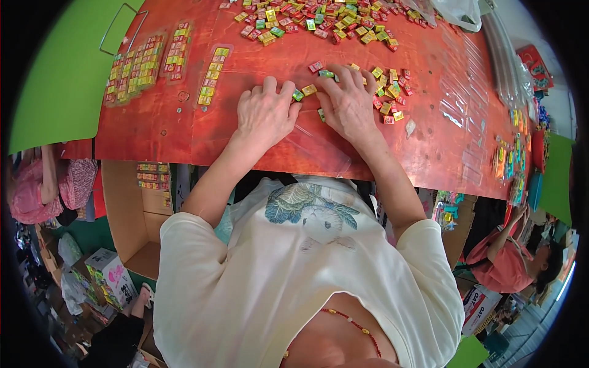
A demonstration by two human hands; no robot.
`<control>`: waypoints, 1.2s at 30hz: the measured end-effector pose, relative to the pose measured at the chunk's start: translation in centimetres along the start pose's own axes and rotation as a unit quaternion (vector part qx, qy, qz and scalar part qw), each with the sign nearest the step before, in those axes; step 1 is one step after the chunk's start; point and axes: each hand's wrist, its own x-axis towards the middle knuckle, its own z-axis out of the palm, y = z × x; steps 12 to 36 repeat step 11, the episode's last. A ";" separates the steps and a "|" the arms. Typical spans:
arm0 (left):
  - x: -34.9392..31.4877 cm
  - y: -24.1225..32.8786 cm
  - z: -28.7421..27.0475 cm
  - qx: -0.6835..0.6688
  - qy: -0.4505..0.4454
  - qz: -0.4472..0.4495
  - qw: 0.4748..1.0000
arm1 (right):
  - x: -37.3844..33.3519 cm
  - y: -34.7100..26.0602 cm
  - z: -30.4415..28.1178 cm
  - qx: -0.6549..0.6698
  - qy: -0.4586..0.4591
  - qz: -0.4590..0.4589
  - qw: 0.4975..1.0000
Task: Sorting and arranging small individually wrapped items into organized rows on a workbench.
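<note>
My left hand (267, 110) rests low over the red tabletop, its fingers bent and apart. Beside its thumb and index finger lies a small green box (297, 95), with a yellow box (308, 90) touching or nearly touching it. Over to the right, my right hand (351, 107) spreads its fingers above a few more little boxes, partly hiding them. A red box (316, 66) sits just beyond its fingertips. To the left stands a filled clear strip tray (213, 76) holding a column of mostly yellow boxes.
A large heap of red, yellow and green boxes (325, 21) covers the far side. A smaller pile (391, 92) lies right of my right hand. More filled trays (135, 70) are at the left, empty clear trays (463, 110) at the right. Two people sit at either side.
</note>
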 end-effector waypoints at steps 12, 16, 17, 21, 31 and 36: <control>-0.2 0.3 0.4 0.014 0.010 -0.008 1.000 | 0.5 -0.3 0.3 -0.057 -0.033 -0.004 0.998; -0.2 0.3 0.4 0.014 0.010 -0.008 1.000 | 0.5 -0.3 0.3 -0.057 -0.033 -0.004 0.998; -0.2 0.3 0.4 0.014 0.010 -0.008 1.000 | 0.5 -0.3 0.3 -0.057 -0.033 -0.004 0.998; -0.2 0.3 0.4 0.014 0.010 -0.008 1.000 | 0.5 -0.3 0.3 -0.057 -0.033 -0.004 0.998; -0.2 0.3 0.4 0.014 0.010 -0.008 1.000 | 0.5 -0.3 0.3 -0.057 -0.033 -0.004 0.998; -0.2 0.3 0.4 0.014 0.010 -0.008 1.000 | 0.5 -0.3 0.3 -0.057 -0.033 -0.004 0.998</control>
